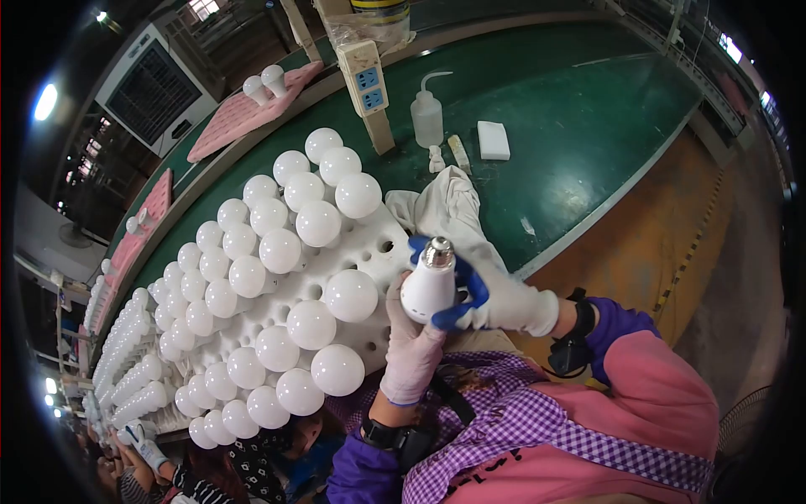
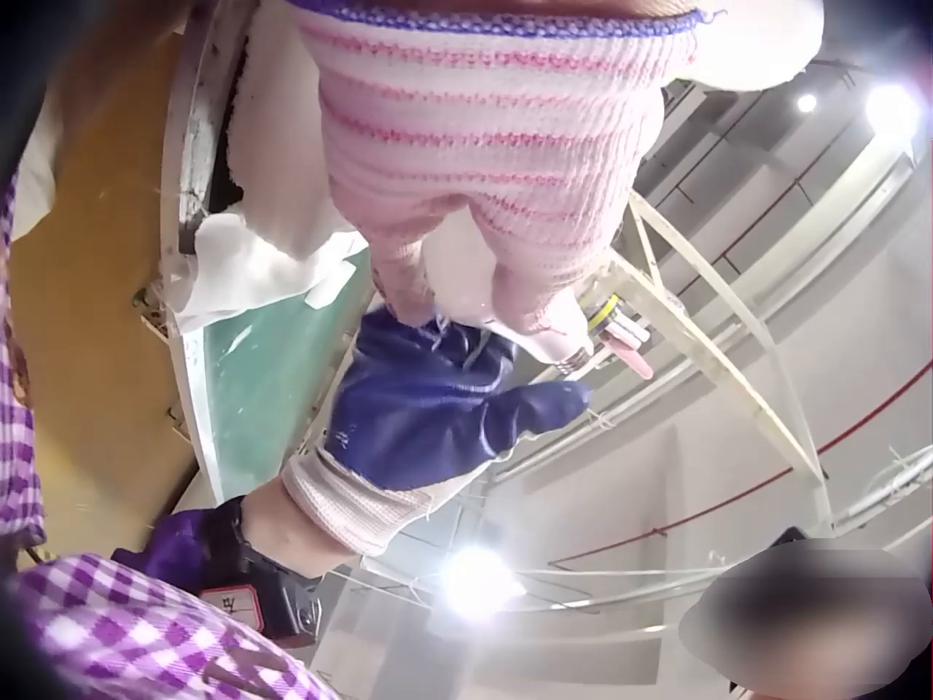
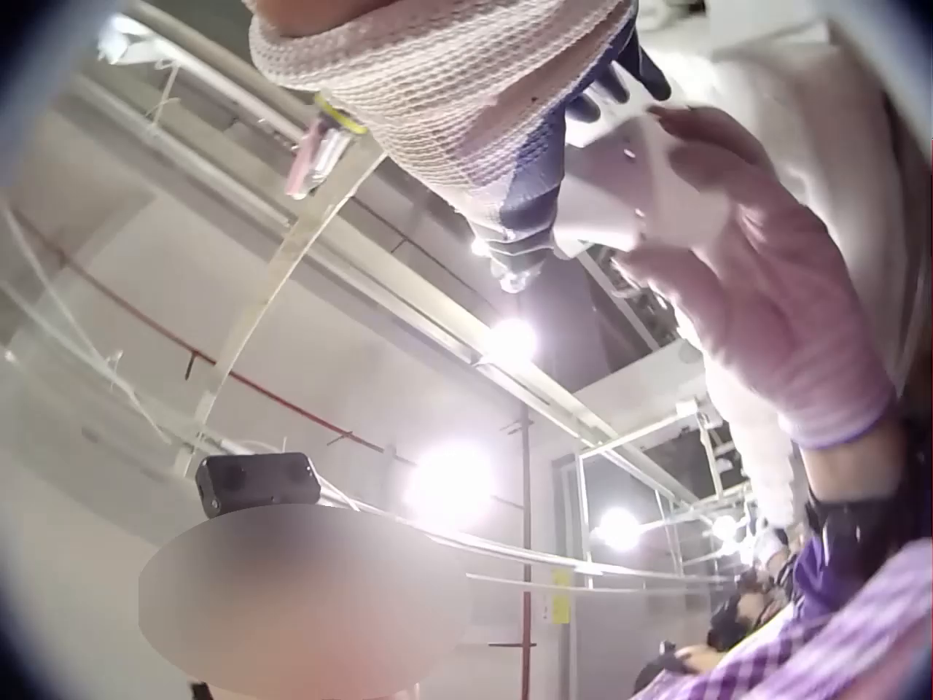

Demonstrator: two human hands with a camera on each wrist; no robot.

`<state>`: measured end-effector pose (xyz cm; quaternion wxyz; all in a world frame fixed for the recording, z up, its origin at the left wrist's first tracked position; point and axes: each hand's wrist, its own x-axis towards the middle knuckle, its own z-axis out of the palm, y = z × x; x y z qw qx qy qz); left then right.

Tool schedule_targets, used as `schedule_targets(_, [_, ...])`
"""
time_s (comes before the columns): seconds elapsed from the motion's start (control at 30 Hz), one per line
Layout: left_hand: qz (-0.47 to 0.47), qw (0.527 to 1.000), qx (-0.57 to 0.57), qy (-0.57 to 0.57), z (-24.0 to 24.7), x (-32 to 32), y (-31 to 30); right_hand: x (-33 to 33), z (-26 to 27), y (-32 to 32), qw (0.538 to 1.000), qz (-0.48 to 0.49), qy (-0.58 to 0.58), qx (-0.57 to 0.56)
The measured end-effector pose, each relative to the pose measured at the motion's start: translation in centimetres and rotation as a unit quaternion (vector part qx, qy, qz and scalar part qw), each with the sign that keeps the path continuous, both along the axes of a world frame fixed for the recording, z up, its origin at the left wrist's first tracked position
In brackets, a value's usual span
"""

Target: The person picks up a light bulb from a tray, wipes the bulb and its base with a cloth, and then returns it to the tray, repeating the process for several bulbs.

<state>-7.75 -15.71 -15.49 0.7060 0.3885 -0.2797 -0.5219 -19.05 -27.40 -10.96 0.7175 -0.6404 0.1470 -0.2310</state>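
An LED light bulb is held between both hands, its metal screw base pointing up in the head view. My left hand, in a pale pinkish knit glove, grips the bulb's lower white body from below, hiding much of it. My right hand wears a white glove with blue-coated fingers, which curl about the bulb from the other side. In the left wrist view the blue glove lies against the bulb. From the right wrist, the white housing shows between the two gloves.
Left of the hands, a white foam tray with holes carries rows of white bulbs. A squeeze bottle, a white block and a crumpled cloth lie on the green table. A socket post stands behind.
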Motion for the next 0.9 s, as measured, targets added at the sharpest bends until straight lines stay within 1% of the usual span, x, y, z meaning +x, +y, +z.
schedule_targets(0.03, [0.005, 0.997, 0.005, -0.08, -0.1, -0.2, -0.1, 0.4, -0.9, 0.4, 0.999, -0.002, 0.002, -0.052])
schedule_targets(0.07, [0.003, 0.999, -0.006, -0.031, -0.1, -0.4, 0.0, 0.2, -3.0, -0.4, 0.999, -0.01, 0.027, -0.038])
schedule_targets(0.1, [0.004, 1.0, -0.006, -0.029, 0.3, 0.1, 0.4, 0.1, -2.8, -0.6, 0.998, -0.009, 0.064, 0.01])
schedule_targets(0.13, [0.002, 0.964, 0.037, -0.263, 1.1, 1.1, 1.1, -0.2, -2.6, -1.2, 0.997, -0.005, 0.072, -0.016])
schedule_targets(0.17, [-0.001, 0.872, 0.08, -0.482, 2.0, 1.6, 1.7, -0.6, -2.5, -1.8, 0.996, -0.001, 0.079, -0.041])
schedule_targets(0.2, [0.029, 0.902, 0.08, -0.422, 3.4, 1.4, 2.1, -1.0, -1.9, -2.2, 0.996, 0.001, 0.08, -0.039])
schedule_targets(0.23, [0.054, 0.92, 0.074, -0.382, 3.5, 1.9, 2.3, -1.4, -0.9, -2.4, 0.989, 0.05, 0.107, -0.093])
schedule_targets(0.27, [0.027, 0.947, 0.09, -0.306, 4.2, 2.2, 2.5, -1.7, -0.3, -2.7, 0.975, 0.101, 0.134, -0.145])
schedule_targets(0.3, [0.001, 0.968, 0.106, -0.229, 5.6, 2.3, 2.6, -1.6, -0.8, -2.9, 0.959, 0.125, 0.106, -0.231])
schedule_targets(0.33, [-0.004, 0.985, 0.103, -0.141, 6.8, 2.0, 2.5, -1.6, -0.4, -2.9, 0.949, 0.15, 0.104, -0.258])
schedule_targets(0.37, [0.006, 0.985, 0.109, -0.135, 6.8, 2.2, 2.7, -1.5, 0.3, -2.6, 0.937, 0.179, 0.102, -0.283])
schedule_targets(0.4, [-0.036, 0.987, 0.109, -0.115, 6.9, 2.5, 2.6, -1.5, 1.0, -2.7, 0.936, 0.185, 0.102, -0.281])
schedule_targets(0.43, [-0.079, 0.987, 0.107, -0.095, 6.9, 2.7, 2.6, -1.5, 1.7, -2.8, 0.936, 0.228, 0.17, -0.206])
schedule_targets(0.47, [-0.075, 0.987, 0.124, -0.072, 6.9, 2.8, 2.6, -1.5, 1.9, -2.9, 0.925, 0.269, 0.237, -0.13])
schedule_targets(0.5, [-0.074, 0.987, 0.126, -0.071, 6.7, 2.8, 2.7, -1.5, 1.8, -2.8, 0.924, 0.271, 0.237, -0.128])
schedule_targets(0.6, [-0.057, 0.99, 0.11, -0.065, 6.5, 2.4, 2.8, -1.3, 1.4, -2.5, 0.917, 0.277, 0.242, -0.154])
schedule_targets(0.67, [-0.007, 0.985, 0.137, -0.106, 6.9, 1.8, 2.6, -1.2, 1.1, -2.1, 0.924, 0.23, 0.149, -0.268])
schedule_targets(0.7, [-0.003, 0.985, 0.137, -0.104, 6.7, 1.7, 2.5, -1.2, 1.2, -1.7, 0.923, 0.234, 0.149, -0.268])
schedule_targets(0.77, [0.039, 0.971, 0.197, -0.131, 5.9, 1.5, 2.3, -1.3, 1.8, -0.6, 0.869, 0.156, 0.176, -0.436])
schedule_targets(0.8, [0.043, 0.971, 0.197, -0.127, 5.7, 1.4, 2.2, -1.3, 2.1, -0.4, 0.867, 0.164, 0.191, -0.431])
schedule_targets(0.83, [0.046, 0.975, 0.195, -0.093, 5.6, 1.3, 2.0, -1.2, 2.2, -0.5, 0.865, 0.167, 0.192, -0.432])
schedule_targets(0.87, [0.047, 0.978, 0.193, -0.059, 5.5, 1.3, 1.9, -1.1, 2.3, -0.8, 0.88, 0.203, 0.199, -0.381])
schedule_targets(0.9, [0.047, 0.979, 0.191, -0.057, 5.4, 1.3, 2.0, -1.2, 2.4, -1.1, 0.89, 0.236, 0.207, -0.33])
